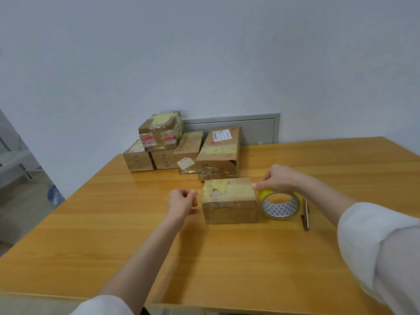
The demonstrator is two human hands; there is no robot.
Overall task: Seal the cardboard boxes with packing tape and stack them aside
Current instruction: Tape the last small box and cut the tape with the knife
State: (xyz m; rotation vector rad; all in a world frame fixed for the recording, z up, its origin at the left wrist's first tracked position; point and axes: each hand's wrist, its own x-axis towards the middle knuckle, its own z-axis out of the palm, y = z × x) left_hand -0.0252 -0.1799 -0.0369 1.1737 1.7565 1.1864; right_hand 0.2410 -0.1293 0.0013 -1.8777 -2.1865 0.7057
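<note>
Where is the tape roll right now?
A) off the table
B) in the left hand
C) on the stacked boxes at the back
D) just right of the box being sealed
D: the tape roll stands on edge just right of the box, under the right hand.

The labels (pixel 221 135) on the boxes (pixel 218 155) are too blurred to read.

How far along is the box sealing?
Done: five taped boxes grouped by the wall. In hand: left hand pinches the tape strip stretched over the front box; right hand holds the tape roll at its right edge. Left: cut, press down, stack it.
</note>
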